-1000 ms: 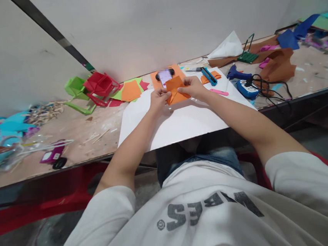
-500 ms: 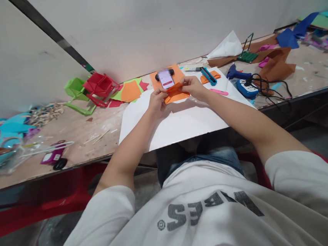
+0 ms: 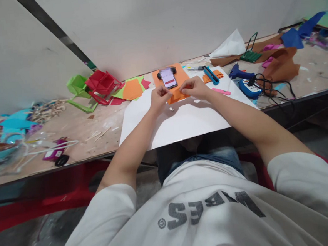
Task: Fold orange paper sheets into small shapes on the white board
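Note:
A small folded orange sheet (image 3: 177,95), felt or paper, is held low above a white board (image 3: 187,122). My left hand (image 3: 160,97) pinches its left end between thumb and fingers. At the opposite end, my right hand (image 3: 196,88) has thumb and forefinger closed on the sheet's edge. Just beyond my fingers a phone (image 3: 168,78) with a lit screen leans on a dark object, over a flat orange piece (image 3: 181,73). Right of my right hand are a blue cutter (image 3: 211,75), folded orange pieces (image 3: 220,75) and a pink tool (image 3: 221,91).
To the right lie a blue glue gun (image 3: 238,72), a blue device (image 3: 250,88) with black cords, and brown sheets (image 3: 282,65). Small red (image 3: 103,83) and green chairs (image 3: 78,86) stand at left, near coloured scraps (image 3: 132,89), sticks (image 3: 47,111) and a purple box (image 3: 55,149).
My hands have lowered slightly and the orange sheet has tilted flatter, showing less of its raised upper fold. The view has shifted a little.

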Motion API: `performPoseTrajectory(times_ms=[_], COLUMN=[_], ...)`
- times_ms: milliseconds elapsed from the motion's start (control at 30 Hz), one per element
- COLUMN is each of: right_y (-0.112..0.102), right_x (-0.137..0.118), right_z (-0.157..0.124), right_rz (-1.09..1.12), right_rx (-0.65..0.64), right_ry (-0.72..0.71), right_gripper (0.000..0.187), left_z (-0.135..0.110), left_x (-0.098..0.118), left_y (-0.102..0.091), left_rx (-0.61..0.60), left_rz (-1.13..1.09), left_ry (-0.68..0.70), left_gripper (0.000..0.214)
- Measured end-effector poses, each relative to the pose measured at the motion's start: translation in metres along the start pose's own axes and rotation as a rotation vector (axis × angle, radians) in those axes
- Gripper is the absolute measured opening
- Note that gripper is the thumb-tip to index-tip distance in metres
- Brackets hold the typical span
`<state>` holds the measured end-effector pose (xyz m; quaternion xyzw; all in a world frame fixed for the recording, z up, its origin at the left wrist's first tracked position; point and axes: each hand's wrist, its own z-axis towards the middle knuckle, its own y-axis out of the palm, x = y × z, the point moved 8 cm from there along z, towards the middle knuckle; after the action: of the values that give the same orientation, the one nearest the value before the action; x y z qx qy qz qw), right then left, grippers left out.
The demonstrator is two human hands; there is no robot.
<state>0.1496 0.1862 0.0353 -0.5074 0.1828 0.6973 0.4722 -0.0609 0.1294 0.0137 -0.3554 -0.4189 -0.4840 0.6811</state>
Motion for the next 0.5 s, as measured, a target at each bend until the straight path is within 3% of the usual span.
performPoseTrajectory(times_ms=[100,267,500], right_y=[0.001,-0.006,-0.001], right_x=[-0.001,0.005,-0.002], right_z=[-0.001,0.004,0.003], right_rz=[-0.132,-0.031,-0.072], right_rx=[0.037,0.121,0.102], right_ry=[-0.077,-0.119,-0.134], right_gripper=[0.013,0.045,0.012], left_z=[-0.006,-0.011,-0.019], left_x=[0.008,0.023,0.04], left_y=[0.0,0.003,0.005], left_rx=[0.03,0.009,-0.005], left_rz=[0.063,0.198,0.284], left_ry=[0.054,0.141,0.215], left_gripper=[0.042,0.027,0.02])
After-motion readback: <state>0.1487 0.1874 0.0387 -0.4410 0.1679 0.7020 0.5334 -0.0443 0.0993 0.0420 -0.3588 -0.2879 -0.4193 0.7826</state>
